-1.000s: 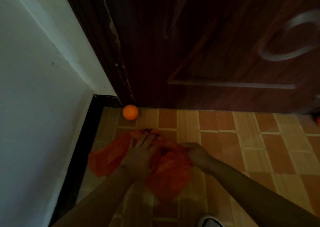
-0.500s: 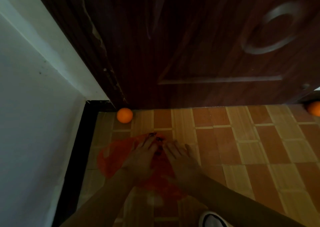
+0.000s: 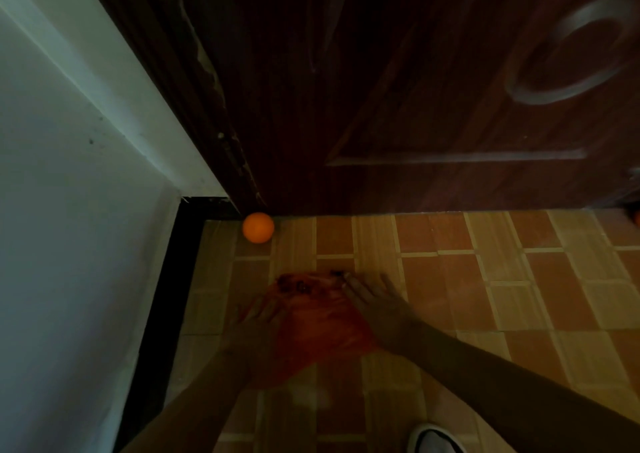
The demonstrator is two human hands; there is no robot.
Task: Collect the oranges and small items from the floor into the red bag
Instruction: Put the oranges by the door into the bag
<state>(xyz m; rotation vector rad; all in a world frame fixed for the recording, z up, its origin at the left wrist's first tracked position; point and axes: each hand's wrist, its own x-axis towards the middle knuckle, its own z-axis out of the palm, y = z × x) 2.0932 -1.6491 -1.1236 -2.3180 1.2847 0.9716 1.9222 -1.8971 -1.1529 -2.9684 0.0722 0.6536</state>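
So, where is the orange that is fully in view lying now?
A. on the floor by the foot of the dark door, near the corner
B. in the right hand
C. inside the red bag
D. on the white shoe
A: the orange lies on the tiled floor at the foot of the door, apart from the red bag and both hands.

Bag: thin red plastic, crinkled, semi-sheer. Door: dark wood w/ visible grain, slight sheen, raised moulding; edge chipped, rough. Floor: smooth tile, wood-look print, faint gloss. Wall: matt paint. Orange: smooth, matt skin. Shoe toe: smooth, rubber-like.
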